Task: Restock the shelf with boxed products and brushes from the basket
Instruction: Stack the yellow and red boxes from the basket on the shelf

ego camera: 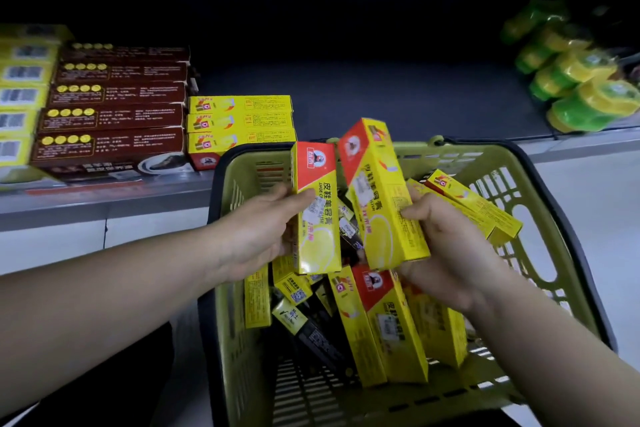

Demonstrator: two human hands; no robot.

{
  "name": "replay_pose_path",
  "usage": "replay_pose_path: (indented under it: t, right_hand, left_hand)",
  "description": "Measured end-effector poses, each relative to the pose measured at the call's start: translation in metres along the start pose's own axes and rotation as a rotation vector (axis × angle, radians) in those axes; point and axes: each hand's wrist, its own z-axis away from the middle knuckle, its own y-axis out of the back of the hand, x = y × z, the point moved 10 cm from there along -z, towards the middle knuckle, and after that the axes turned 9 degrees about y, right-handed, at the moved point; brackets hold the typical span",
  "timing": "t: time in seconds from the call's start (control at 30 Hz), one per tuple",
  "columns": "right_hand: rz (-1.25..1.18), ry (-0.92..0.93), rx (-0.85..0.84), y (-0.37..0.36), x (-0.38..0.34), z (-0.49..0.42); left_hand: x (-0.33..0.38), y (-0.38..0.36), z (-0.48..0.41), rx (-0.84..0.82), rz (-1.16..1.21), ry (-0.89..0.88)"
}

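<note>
Gripped one yellow box (317, 211) upright in the left hand (266, 229) and a second box (381, 194), tilted, in the right hand (446, 246), both above the green basket (554, 204) just near of the shelf (398, 97). Risked a drop back into the basket if the right edge hold slipped, or a toppled shelf stack (239, 125) if shoved in carelessly. Counted two boxes held, three in the shelf stack, five brown boxes (114, 114) left of it, at least five more yellow in the basket.

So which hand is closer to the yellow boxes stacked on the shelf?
Left. The left hand, gripping a box, is just right of and below the stack; the right hand, gripping another box, is farther right, over the basket.
</note>
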Motion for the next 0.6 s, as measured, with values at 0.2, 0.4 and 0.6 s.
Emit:
replay_pose_path:
  t: [0.2, 0.4, 0.6]
  right_hand:
    - [-0.053, 0.018, -0.011, -0.014, 0.011, -0.010]
    - [0.177, 0.052, 0.045, -0.012, 0.008, -0.019]
    - [0.698, 0.279, 0.057, -0.032, -0.046, -0.045]
  left_hand:
    - [0.014, 0.002, 0.014, 0.061, -0.029, -0.071]
    - [0.032, 0.025, 0.021, 0.126, -0.031, -0.125]
    - [0.061, 0.052, 0.032, 0.292, -0.086, -0.253]
